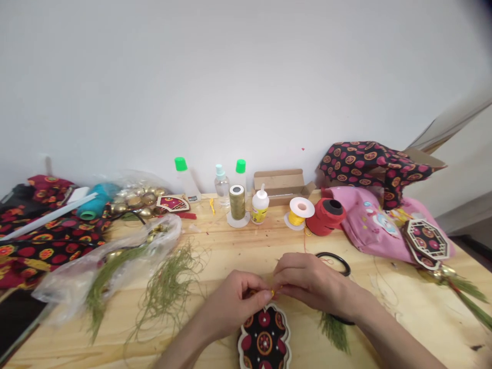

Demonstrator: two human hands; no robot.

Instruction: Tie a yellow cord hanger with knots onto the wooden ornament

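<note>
A scalloped wooden-framed ornament (264, 341) with dark patterned fabric lies at the front centre of the table. Just above its top, my left hand (238, 302) pinches a small bit of yellow cord (272, 292) between thumb and forefinger. My right hand (311, 281) meets it from the right, its fingers closed on the same yellow cord. Partly hidden under the right hand and wrist are black-handled scissors (340, 262) and a green tassel (333, 330).
Loose green threads (165, 287) and a plastic bag (77, 279) lie left. Behind stand a glue bottle (260, 207), an olive spool (237, 202), a yellow spool (296, 219) and a red cone (325, 218). A pink cloth bag (357, 225) is at right.
</note>
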